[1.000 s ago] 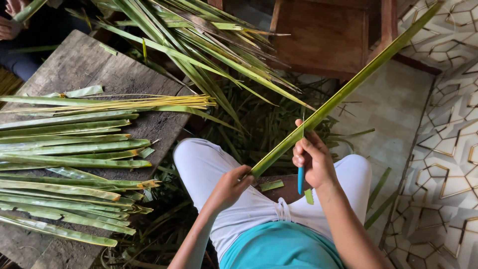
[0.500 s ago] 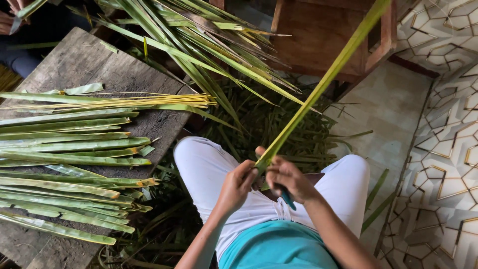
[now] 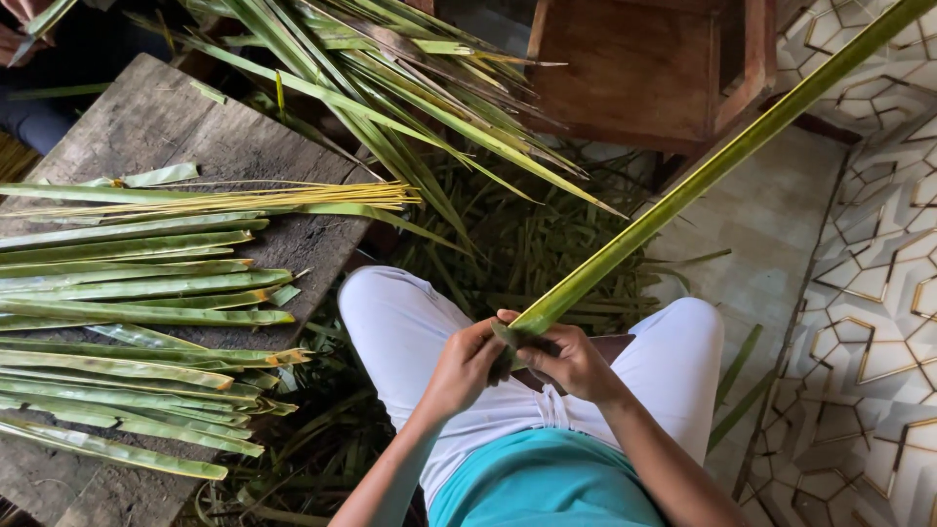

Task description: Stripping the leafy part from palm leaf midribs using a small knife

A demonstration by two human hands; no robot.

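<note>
Palm leaf [image 3: 683, 200], long and green, runs from both hands over the person's lap up to the top right corner of the view, crossing in front of the wooden stool [image 3: 634, 68] and the patterned tiles [image 3: 878, 322]. Its lower end sits between the two hands, just above the white trousers [image 3: 400, 332].

Largest in view is the wooden board [image 3: 156, 127] on the left, grey and worn, with a row of cut leaf strips [image 3: 127, 293] lying side by side across it, their ends pointing right. One bundle of thin yellowish strips [image 3: 273, 198] lies across the upper part of that row. Above the board, a loose pile of uncut fronds [image 3: 390, 88] fans out toward the stool. Dark green leaf scraps [image 3: 527, 244] cover the floor between the board, the knees and the stool.

The left hand [image 3: 467, 363] is curled around the base of the leaf, fingers closed on it. The right hand [image 3: 576, 363] is closed on the same end from the other side, touching the left hand; whether it also holds a small tool I cannot tell, since the fingers hide it.

At the top left corner, another person's hand [image 3: 21, 29] shows with a leaf strip.
</note>
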